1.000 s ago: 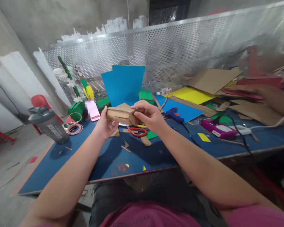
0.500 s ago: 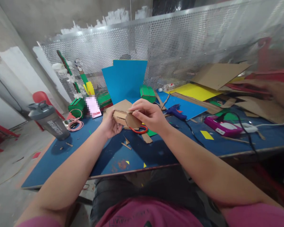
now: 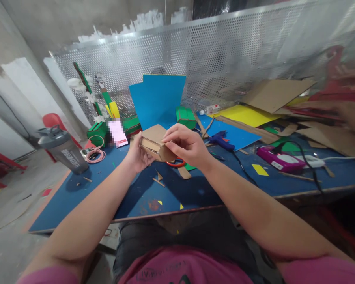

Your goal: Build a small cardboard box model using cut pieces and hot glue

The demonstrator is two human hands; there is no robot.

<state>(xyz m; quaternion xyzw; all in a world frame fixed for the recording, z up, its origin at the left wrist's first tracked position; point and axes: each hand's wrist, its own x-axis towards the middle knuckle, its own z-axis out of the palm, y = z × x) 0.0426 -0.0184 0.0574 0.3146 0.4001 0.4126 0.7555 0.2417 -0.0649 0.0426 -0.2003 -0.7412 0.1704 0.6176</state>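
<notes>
A small cardboard box (image 3: pixel 152 146) is held between my two hands above the table. My left hand (image 3: pixel 137 154) wraps round its left end, thumb on the upper edge. With thumb and fingers, my right hand (image 3: pixel 185 145) pinches the right end, where a rounded cardboard flap (image 3: pixel 166 154) shows. Part of that flap is hidden by my fingers. Just below the box, the red-orange handle of a tool (image 3: pixel 177 163) lies on the table beside a cardboard scrap (image 3: pixel 184 172).
A blue glue gun (image 3: pixel 221 141) and a purple device (image 3: pixel 279 159) lie to the right. Behind stand blue boards (image 3: pixel 162 100) and a green block (image 3: pixel 185 117). A grey shaker bottle (image 3: pixel 64 150) is at the left. Another person's hand (image 3: pixel 340 112) blurs at the far right.
The box has tipped so more of its top face shows. The rounded flap now sits nearer the box end, with my right fingers closer in. The other person's hand has shifted.
</notes>
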